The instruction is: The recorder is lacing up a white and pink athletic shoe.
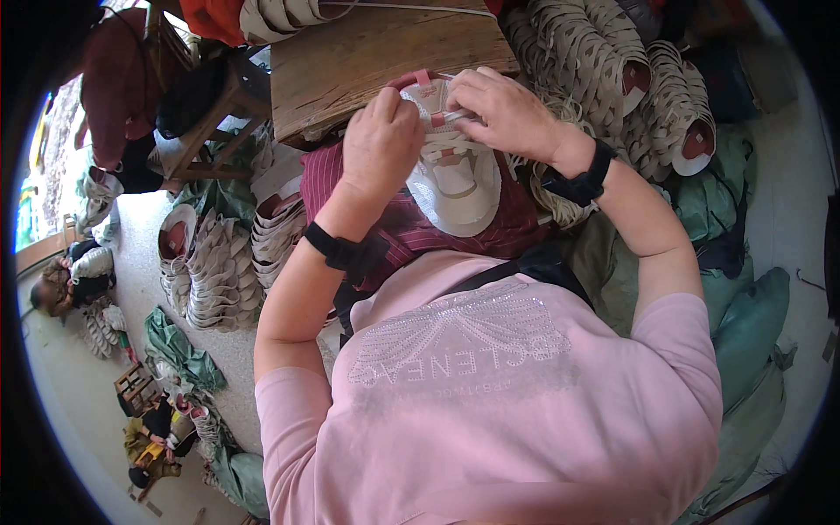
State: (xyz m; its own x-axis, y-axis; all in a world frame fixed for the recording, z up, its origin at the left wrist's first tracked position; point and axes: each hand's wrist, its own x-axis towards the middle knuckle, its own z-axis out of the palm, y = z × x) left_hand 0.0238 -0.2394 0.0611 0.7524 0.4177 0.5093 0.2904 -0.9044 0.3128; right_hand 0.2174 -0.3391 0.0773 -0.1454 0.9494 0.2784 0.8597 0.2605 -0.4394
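A white and cream shoe upper (451,197) with red trim lies across my lap, on dark red striped cloth (516,214). Its rounded toe points toward me, and its red-edged collar rests by the wooden table's edge. My left hand (382,140) is closed at the upper's left side near the lacing, fingertips curled and partly hidden. On the other side my right hand (507,114) has its fingers bent together over a white shoelace (457,115) near the tongue. The exact pinch points are too small to see.
A worn wooden table (385,48) stands just beyond the shoe upper. Nested stacks of uppers lie at right (586,52) and left (219,271). A bundle of pale laces (560,206) hangs near my right wrist. Green sacks (744,324) lie at right; other people sit far left.
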